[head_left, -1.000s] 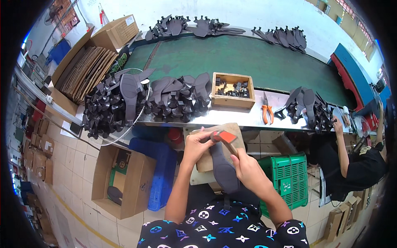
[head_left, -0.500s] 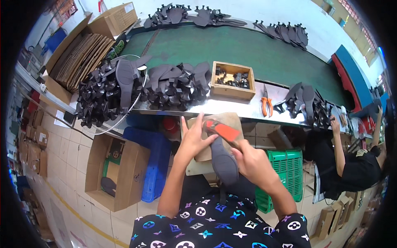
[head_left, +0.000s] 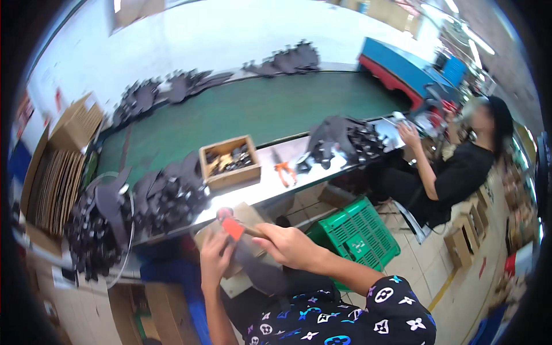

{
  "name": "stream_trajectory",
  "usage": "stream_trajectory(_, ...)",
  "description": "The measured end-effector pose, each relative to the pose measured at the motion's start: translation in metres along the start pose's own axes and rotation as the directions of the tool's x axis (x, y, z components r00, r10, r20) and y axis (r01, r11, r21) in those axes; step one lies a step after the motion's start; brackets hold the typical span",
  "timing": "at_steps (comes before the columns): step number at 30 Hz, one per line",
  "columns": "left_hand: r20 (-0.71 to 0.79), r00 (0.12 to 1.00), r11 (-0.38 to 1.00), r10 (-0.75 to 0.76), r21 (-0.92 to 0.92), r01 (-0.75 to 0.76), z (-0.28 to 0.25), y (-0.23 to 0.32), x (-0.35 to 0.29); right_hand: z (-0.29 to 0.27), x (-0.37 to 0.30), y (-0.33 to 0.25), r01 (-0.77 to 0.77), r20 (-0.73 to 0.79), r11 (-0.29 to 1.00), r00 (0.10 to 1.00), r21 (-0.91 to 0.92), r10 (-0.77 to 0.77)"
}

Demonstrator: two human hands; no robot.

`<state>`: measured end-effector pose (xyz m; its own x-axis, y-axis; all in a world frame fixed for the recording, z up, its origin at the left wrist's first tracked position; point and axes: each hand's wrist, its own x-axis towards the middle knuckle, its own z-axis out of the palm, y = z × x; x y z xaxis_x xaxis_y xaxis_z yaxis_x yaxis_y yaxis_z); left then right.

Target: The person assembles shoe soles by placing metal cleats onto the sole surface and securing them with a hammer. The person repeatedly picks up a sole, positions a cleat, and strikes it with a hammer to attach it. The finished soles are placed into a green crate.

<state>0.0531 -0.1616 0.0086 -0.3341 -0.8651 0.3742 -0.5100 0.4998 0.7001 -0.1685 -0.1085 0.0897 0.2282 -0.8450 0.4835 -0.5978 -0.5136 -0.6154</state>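
My right hand [head_left: 290, 248] is wrapped round the handle of a hammer with a red-orange head [head_left: 232, 227]. The hammer head is over the far end of a dark grey shoe sole [head_left: 263, 275], which is blurred by motion. My left hand [head_left: 214, 256] is at the sole's far end, on its left side, fingers bent and close together against it. Under the sole is a tan work block [head_left: 246, 214], partly covered by my hands. The exact contact between hammer and sole is hard to make out.
Beyond the block runs a metal-edged bench with a green belt [head_left: 190, 118]. On it are piles of dark soles [head_left: 172, 192], a wooden box of small black parts [head_left: 231, 179] and orange-handled pliers [head_left: 284, 173]. A green crate [head_left: 362, 241] stands right; a co-worker [head_left: 454, 178] sits beyond.
My view has swung right and up, showing more of the co-worker. The left hand's spread fingers have drawn in by the sole. The hammer remains in my right hand over the sole's far end.
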Motion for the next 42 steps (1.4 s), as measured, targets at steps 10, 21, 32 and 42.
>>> stream_trajectory(10,0.529,0.845,0.537,-0.081,-0.691,0.484,-0.048,0.122,-0.028,0.035,-0.017,0.047,0.148,0.327,0.941,0.944,-0.305,-0.042)
stream_trajectory(21,0.731,0.666,0.196,0.147,-0.682,0.705,-0.05,0.137,-0.044,-0.043,-0.005,-0.014,-0.081,0.442,0.695,0.822,0.715,-0.359)
stream_trajectory(32,0.19,0.979,0.857,-0.069,-0.492,0.155,-0.048,0.129,-0.023,-0.059,-0.012,-0.019,-0.07,0.364,0.96,0.931,0.27,-0.035)
stream_trajectory(42,-0.68,0.71,0.978,-0.187,-0.194,0.071,-0.112,0.084,0.057,-0.054,-0.06,0.017,-0.304,0.091,0.794,0.949,0.526,0.303)
